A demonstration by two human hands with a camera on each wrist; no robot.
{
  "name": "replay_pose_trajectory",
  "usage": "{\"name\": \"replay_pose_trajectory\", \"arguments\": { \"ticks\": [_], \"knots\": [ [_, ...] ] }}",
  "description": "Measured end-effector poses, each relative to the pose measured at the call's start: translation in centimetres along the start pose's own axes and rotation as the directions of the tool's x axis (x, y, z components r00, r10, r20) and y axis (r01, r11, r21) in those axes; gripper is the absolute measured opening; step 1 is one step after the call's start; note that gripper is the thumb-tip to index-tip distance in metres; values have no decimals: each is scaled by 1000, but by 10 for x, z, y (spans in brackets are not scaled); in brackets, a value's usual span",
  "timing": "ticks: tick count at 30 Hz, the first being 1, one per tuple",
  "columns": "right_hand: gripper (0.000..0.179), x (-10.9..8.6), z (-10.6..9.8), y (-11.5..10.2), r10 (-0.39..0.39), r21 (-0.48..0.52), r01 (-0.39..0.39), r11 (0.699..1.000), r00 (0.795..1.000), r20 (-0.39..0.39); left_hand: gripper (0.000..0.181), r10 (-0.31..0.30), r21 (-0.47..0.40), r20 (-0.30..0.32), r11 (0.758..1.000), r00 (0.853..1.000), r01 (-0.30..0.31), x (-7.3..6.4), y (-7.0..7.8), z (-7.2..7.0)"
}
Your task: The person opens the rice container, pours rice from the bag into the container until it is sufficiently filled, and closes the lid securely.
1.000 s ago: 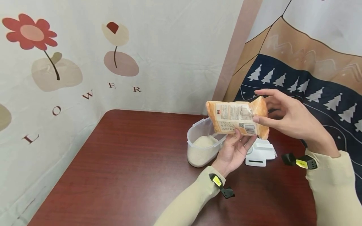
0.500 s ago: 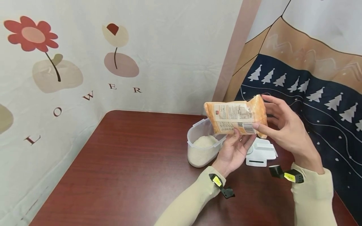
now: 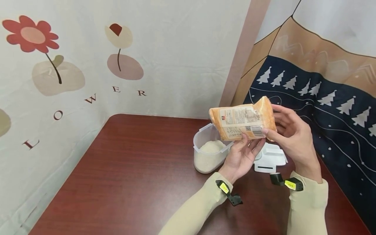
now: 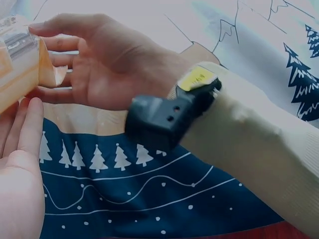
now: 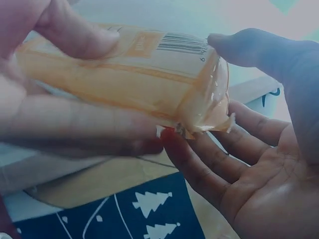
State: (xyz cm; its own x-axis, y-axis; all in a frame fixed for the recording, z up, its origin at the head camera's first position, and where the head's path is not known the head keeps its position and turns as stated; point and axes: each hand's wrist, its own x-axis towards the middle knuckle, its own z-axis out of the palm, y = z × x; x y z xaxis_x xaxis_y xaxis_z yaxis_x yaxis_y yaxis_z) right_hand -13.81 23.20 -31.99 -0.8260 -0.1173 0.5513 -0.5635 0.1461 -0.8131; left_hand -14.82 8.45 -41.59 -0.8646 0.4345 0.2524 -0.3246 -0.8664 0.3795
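An orange-and-cream plastic packet (image 3: 239,120), with a printed label and barcode, is held tilted above an open clear container (image 3: 207,160). My left hand (image 3: 239,160) grips it from below, thumb on the label side and fingers underneath. At the packet's right end, my right hand (image 3: 296,137) holds it with the thumb near the barcode and the fingers behind. The right wrist view shows the packet's crinkled end (image 5: 207,107) between the right thumb and fingers. White rice-like grains (image 3: 211,147) lie in the container.
A white plastic lid (image 3: 270,156) with a flap lies on the dark red-brown table (image 3: 132,176), right of the container. Behind the table hang a pale flower-printed curtain (image 3: 176,58) and a navy cloth with white trees (image 3: 337,130).
My right hand has come in from the right and lower, its fingers closing round the packet's end. The packet has shifted slightly left, its right end tipping up a little. The left hand barely moved.
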Motion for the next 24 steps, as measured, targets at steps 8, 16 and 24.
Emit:
{"name": "replay_pose_trajectory", "arguments": {
  "ticks": [8,16,24],
  "knots": [
    [69,8,5,1,-10,90,11,996,1000,-5,70,-51,100,28,994,998,48,-1,3,-4],
    [67,15,9,0,23,56,-22,998,1000,-8,53,-249,309,45,924,967,223,-14,23,-12],
    [65,18,13,5,-27,45,24,999,999,47,48,-426,554,24,759,905,343,-44,52,-7]
  ]
}}
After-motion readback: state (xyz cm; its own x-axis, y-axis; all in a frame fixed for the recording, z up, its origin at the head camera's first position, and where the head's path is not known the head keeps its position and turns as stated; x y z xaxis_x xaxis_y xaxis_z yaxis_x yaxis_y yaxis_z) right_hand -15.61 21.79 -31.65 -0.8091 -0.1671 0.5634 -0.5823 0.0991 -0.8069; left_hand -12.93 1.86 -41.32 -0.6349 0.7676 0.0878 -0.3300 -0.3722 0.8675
